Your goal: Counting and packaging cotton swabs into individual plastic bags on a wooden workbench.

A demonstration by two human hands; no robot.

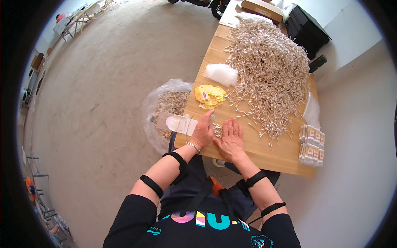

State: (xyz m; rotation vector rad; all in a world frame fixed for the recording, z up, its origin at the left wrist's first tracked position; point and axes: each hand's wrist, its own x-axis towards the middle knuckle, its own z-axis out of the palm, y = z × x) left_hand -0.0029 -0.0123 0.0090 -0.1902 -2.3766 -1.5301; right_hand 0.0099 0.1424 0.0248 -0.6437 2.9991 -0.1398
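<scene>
Most of the small bunch of swabs (218, 130) lies hidden under and between the two hands; only a few ends show between them. Their long axis seems to run left-right across the desk (264, 149), though it is hard to tell. The left hand (202, 131) lies flat, fingers together, on the bunch's left end. The right hand (231, 138) lies flat with fingers spread, just beside it. Beyond the right hand rises the big swab pile (269, 70); yellow labels (210, 96) lie beyond the left.
</scene>
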